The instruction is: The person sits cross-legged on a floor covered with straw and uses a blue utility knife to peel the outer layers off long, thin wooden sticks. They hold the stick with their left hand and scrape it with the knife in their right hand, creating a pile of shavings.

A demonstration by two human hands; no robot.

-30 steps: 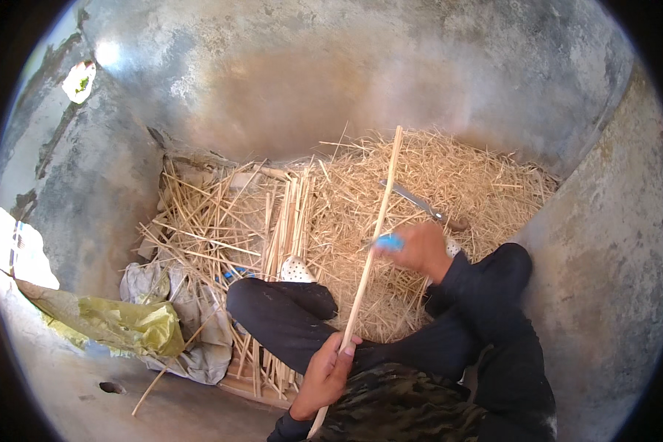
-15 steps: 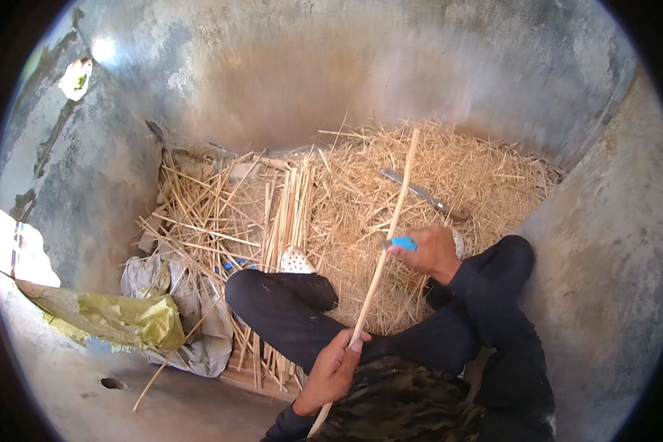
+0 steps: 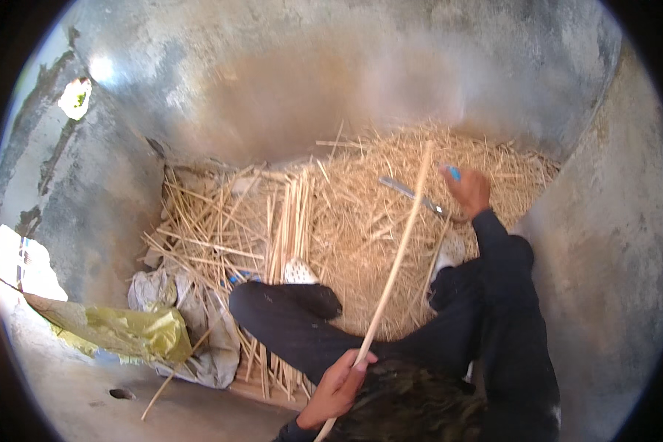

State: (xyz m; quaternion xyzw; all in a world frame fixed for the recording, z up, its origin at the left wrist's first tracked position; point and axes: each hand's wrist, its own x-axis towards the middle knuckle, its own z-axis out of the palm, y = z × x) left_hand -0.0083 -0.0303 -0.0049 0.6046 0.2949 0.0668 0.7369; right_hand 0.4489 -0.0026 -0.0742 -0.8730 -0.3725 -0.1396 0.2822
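My left hand [image 3: 340, 387] grips the near end of a long pale stick [image 3: 398, 259] that slants up and away over my crossed legs. Far out on the right, my right hand [image 3: 467, 190] is closed on a small blue-handled tool [image 3: 454, 173], now apart from the stick. A long grey blade [image 3: 411, 196] lies on the straw just left of that hand. Under both hands spreads a heap of straw shavings [image 3: 361, 221].
A bundle of split sticks [image 3: 291, 221] lies left of the straw. Crumpled grey sacking [image 3: 199, 331] and a yellow plastic sheet [image 3: 125, 331] sit at lower left. Rough concrete walls [image 3: 604, 243] close in on all sides.
My right hand has slid along the stick away from me and come off it, moving up and right with the blue tool. The left hand keeps its hold on the stick.
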